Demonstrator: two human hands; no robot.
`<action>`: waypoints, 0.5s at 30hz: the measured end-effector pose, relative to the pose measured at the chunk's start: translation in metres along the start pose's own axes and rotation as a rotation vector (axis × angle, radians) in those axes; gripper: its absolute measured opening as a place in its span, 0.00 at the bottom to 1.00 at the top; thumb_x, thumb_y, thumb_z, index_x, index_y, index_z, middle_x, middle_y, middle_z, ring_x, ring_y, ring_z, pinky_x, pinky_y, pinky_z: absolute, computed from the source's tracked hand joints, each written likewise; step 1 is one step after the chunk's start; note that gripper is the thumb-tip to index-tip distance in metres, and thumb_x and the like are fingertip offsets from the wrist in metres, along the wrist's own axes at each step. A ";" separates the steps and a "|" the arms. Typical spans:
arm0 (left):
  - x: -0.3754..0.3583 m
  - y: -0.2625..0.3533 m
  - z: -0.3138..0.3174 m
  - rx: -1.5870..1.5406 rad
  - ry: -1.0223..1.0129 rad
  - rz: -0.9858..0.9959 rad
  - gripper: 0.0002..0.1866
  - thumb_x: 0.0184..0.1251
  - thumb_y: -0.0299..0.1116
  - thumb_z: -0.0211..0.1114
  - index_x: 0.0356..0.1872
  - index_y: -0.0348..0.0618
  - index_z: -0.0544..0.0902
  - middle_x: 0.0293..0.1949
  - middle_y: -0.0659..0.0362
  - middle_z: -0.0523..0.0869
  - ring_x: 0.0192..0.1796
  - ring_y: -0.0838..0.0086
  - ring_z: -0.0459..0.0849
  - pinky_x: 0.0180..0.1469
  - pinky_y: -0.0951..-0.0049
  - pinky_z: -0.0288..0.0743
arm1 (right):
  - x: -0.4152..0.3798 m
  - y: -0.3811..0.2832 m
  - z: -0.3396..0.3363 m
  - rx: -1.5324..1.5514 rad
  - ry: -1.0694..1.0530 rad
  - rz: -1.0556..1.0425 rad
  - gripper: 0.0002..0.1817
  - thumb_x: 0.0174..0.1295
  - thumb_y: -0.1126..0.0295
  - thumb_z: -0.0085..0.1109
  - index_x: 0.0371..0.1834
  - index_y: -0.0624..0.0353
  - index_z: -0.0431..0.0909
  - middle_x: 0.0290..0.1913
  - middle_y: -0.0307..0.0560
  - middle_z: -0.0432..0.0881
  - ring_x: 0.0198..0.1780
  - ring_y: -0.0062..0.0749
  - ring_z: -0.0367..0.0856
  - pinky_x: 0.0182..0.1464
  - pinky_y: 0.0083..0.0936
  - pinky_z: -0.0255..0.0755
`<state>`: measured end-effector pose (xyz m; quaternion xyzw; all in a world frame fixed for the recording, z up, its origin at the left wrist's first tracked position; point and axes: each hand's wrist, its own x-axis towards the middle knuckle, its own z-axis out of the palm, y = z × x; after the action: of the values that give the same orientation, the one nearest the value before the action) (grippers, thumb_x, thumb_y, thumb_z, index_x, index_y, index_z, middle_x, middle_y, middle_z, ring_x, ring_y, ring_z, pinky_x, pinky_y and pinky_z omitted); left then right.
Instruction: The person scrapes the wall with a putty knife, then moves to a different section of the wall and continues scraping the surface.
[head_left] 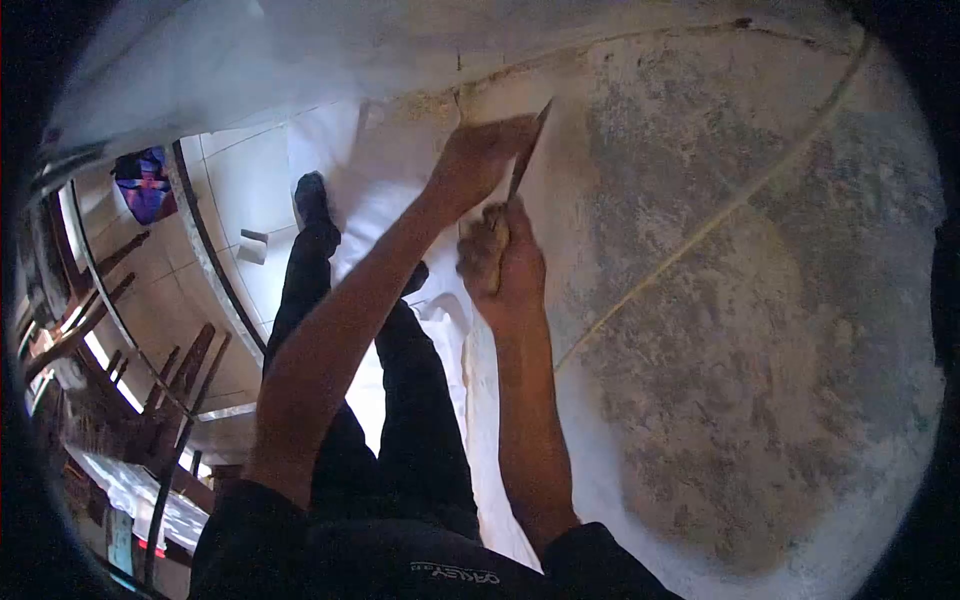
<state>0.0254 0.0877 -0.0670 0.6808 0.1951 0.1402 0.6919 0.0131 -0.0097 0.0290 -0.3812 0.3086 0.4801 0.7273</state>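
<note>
Up close, right hand [500, 262] fingers closed around scraper [527, 150], left hand [478, 158] steadying blade.

black short sleeves [250, 540], black trousers [420, 440]

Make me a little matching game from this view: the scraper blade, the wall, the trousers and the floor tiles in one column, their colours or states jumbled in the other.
Things:
1. scraper
2. wall
3. trousers
4. floor tiles

Descriptions:
A. black
B. patchy grey and white, partly scraped
C. pale, with dark grout lines
D. thin, held between left hand and right hand

Pairs: 1-D, 2-B, 3-A, 4-C
</note>
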 end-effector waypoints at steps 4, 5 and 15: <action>-0.093 -0.004 -0.011 -0.678 0.229 -0.642 0.24 0.63 0.50 0.51 0.53 0.42 0.72 0.52 0.61 0.75 0.54 0.73 0.73 0.54 0.70 0.65 | -0.040 0.021 -0.022 -0.690 0.308 -0.128 0.11 0.62 0.59 0.46 0.32 0.54 0.70 0.18 0.34 0.66 0.15 0.18 0.65 0.17 0.16 0.62; -0.114 -0.013 -0.008 -0.726 0.289 -0.740 0.24 0.63 0.48 0.52 0.53 0.41 0.72 0.48 0.59 0.78 0.53 0.74 0.74 0.51 0.72 0.67 | -0.049 0.025 -0.022 -0.950 0.401 -0.161 0.09 0.62 0.63 0.46 0.34 0.56 0.70 0.19 0.35 0.67 0.16 0.19 0.66 0.18 0.16 0.63; -0.128 0.084 0.015 -0.265 0.132 -0.460 0.28 0.61 0.36 0.58 0.61 0.39 0.60 0.52 0.51 0.74 0.47 0.68 0.79 0.45 0.74 0.74 | -0.092 0.024 -0.005 -1.787 0.263 -0.931 0.13 0.57 0.73 0.48 0.43 0.69 0.68 0.33 0.56 0.72 0.33 0.43 0.73 0.36 0.33 0.67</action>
<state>-0.0746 0.0183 0.0269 0.5116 0.3690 0.0477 0.7745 -0.0420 -0.0504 0.0948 -0.9175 -0.2646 0.1585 0.2511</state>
